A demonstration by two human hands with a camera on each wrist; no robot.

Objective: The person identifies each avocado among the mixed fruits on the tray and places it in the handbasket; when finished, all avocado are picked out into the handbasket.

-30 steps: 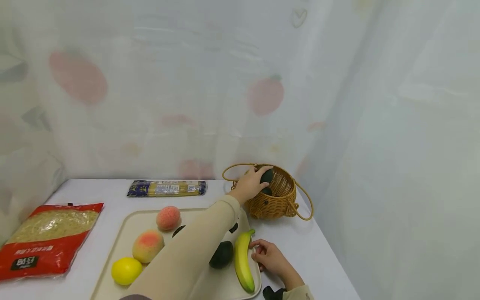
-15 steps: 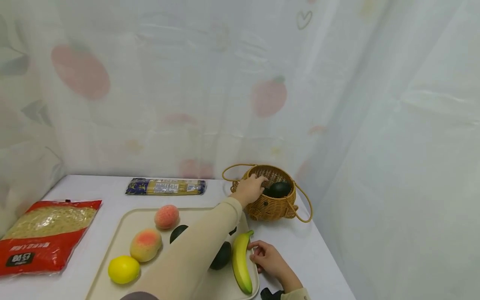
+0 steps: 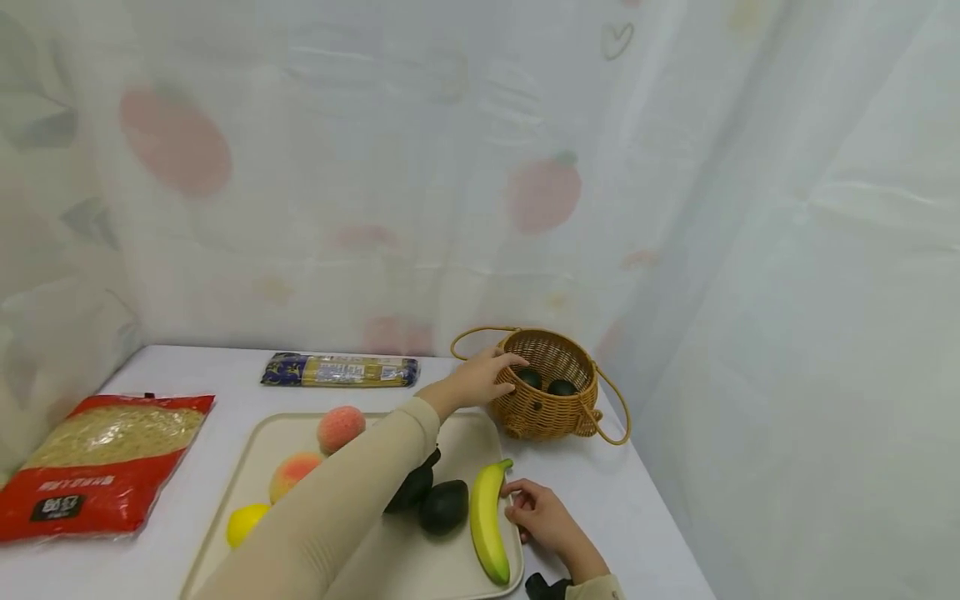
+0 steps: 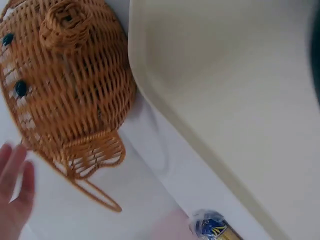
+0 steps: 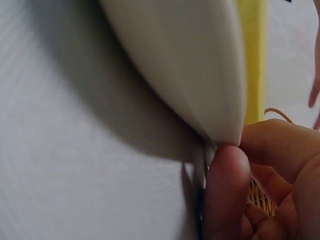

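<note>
My left hand (image 3: pixel 474 380) is at the near-left rim of a wicker basket (image 3: pixel 542 414), its fingers loosely extended and holding nothing. Inside the basket lie two dark green avocados (image 3: pixel 562 387). In the left wrist view the hand (image 4: pixel 16 187) is apart from the basket's woven side (image 4: pixel 70 95). At the right side of a beige tray (image 3: pixel 457 579), my right hand (image 3: pixel 546 518) pinches the rim between thumb and finger; the right wrist view shows this hand (image 5: pixel 272 172) close up. A banana (image 3: pixel 487 523) and a dark avocado (image 3: pixel 444 507) lie on the tray near it.
Also on the tray are a pink peach (image 3: pixel 341 428), a larger peach (image 3: pixel 291 475) and a lemon (image 3: pixel 245 522), the last two partly behind my left sleeve (image 3: pixel 330 508). Behind it lies a noodle packet (image 3: pixel 352 371). A red bag (image 3: pixel 105 467) is at left.
My left hand let go of an avocado, which dropped into the basket, and drew back left toward the rim. The right hand stays at the tray's edge.
</note>
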